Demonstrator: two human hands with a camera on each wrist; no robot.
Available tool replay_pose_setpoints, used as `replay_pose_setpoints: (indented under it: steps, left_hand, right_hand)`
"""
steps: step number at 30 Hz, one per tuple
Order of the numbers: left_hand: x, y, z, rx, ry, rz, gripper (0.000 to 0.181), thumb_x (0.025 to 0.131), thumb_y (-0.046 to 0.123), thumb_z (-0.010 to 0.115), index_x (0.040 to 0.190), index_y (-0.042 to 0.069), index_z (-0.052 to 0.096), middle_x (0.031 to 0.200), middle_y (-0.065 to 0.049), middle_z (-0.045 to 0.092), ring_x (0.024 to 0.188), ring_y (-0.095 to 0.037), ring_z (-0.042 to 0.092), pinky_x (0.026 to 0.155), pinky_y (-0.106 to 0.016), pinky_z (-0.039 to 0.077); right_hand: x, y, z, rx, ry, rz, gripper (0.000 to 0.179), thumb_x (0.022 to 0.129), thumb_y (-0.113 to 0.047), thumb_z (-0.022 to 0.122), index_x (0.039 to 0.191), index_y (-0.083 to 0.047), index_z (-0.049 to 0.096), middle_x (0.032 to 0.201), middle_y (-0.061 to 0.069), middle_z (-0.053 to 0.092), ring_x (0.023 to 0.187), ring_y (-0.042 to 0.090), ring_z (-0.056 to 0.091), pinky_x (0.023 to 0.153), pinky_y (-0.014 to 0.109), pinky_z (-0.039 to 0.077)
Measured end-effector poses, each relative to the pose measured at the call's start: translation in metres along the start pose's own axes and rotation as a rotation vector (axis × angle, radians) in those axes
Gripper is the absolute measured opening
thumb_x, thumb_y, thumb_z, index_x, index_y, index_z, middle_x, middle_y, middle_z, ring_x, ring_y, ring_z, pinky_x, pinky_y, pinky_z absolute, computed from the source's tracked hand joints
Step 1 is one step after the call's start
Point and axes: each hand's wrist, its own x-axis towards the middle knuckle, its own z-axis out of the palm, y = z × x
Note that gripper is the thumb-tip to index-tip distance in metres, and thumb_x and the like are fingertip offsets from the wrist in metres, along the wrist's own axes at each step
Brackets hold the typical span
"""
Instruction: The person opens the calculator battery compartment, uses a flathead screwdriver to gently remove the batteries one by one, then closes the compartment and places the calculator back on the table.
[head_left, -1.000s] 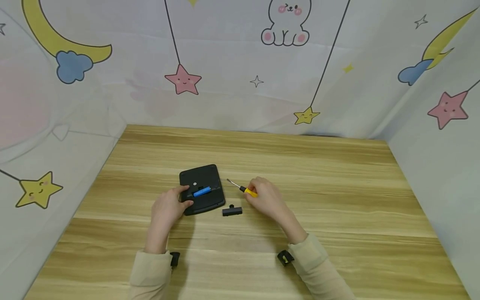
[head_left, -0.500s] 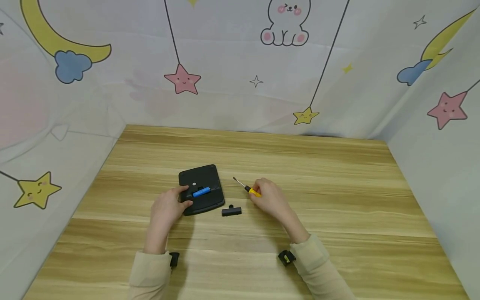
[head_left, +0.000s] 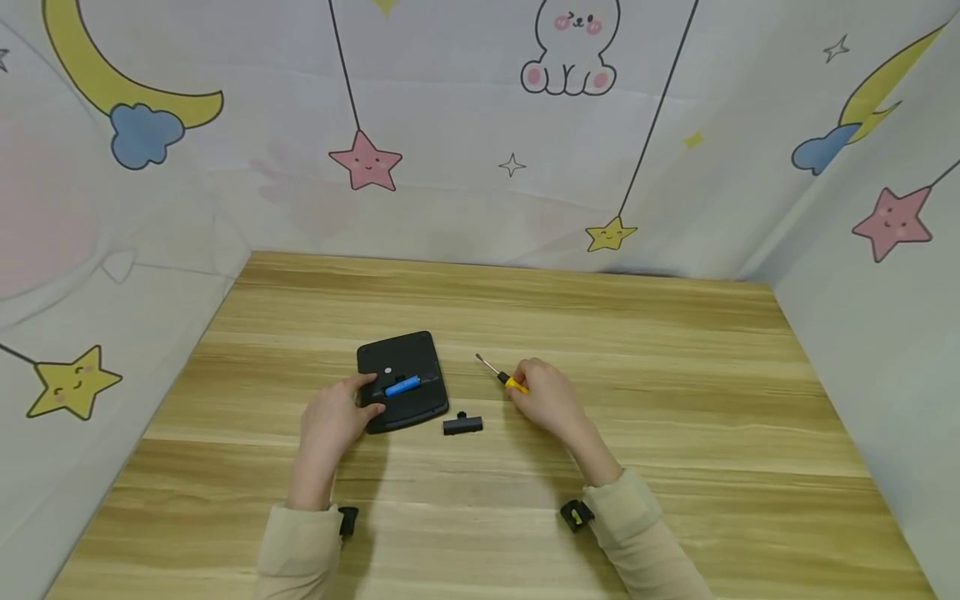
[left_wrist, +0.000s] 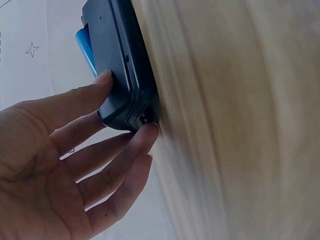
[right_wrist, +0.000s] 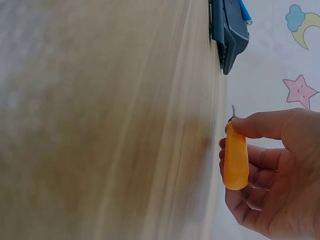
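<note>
A black calculator point(head_left: 405, 354) lies face down on the wooden table, its battery slot uncovered. One blue battery point(head_left: 402, 386) sits in that slot, slightly tilted. My left hand point(head_left: 335, 417) holds the calculator by its left edge; in the left wrist view the thumb is on its back and fingertips touch its lower edge. My right hand point(head_left: 549, 398) pinches a small screwdriver with a yellow handle point(right_wrist: 236, 157), the metal tip pointing up and left, apart from the calculator. The black battery cover point(head_left: 462, 426) lies between the calculator and my right hand.
The wooden table point(head_left: 675, 358) extends around both hands. A white cloth printed with stars point(head_left: 365, 161) and moons hangs behind and at both sides. A small black wrist camera point(head_left: 577, 516) is at the right cuff, another point(head_left: 348, 522) at the left.
My right hand has moved a little to the right with the screwdriver, its tip now farther from the calculator. The left hand, calculator, battery and cover have stayed in place.
</note>
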Motion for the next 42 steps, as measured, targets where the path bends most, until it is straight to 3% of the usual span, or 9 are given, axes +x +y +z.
replay_pose_setpoints:
  steps: [17,42]
  left_hand:
    - [0.0,0.0,0.001,0.002,-0.001,0.001,0.053,0.086,0.026,0.071,0.135,0.011,0.056,0.135,-0.026,0.055,0.113,-0.047,0.058,0.076,-0.052,0.052]
    - [-0.001,0.0,0.0,-0.002,-0.002,-0.008,0.053,0.086,0.025,0.071,0.135,0.011,0.056,0.135,-0.026,0.054,0.111,-0.047,0.059,0.073,-0.051,0.052]
  right_hand:
    - [-0.002,0.008,-0.004,-0.011,0.007,0.086,0.014,0.084,-0.016,0.067,0.086,-0.001,0.065,0.08,0.007,0.06,0.065,0.016,0.049,0.055,0.025,0.036]
    - [-0.003,0.019,-0.011,-0.062,0.009,0.143,0.016,0.085,-0.017,0.066,0.087,-0.002,0.062,0.077,0.007,0.06,0.064,0.017,0.049,0.054,0.027,0.037]
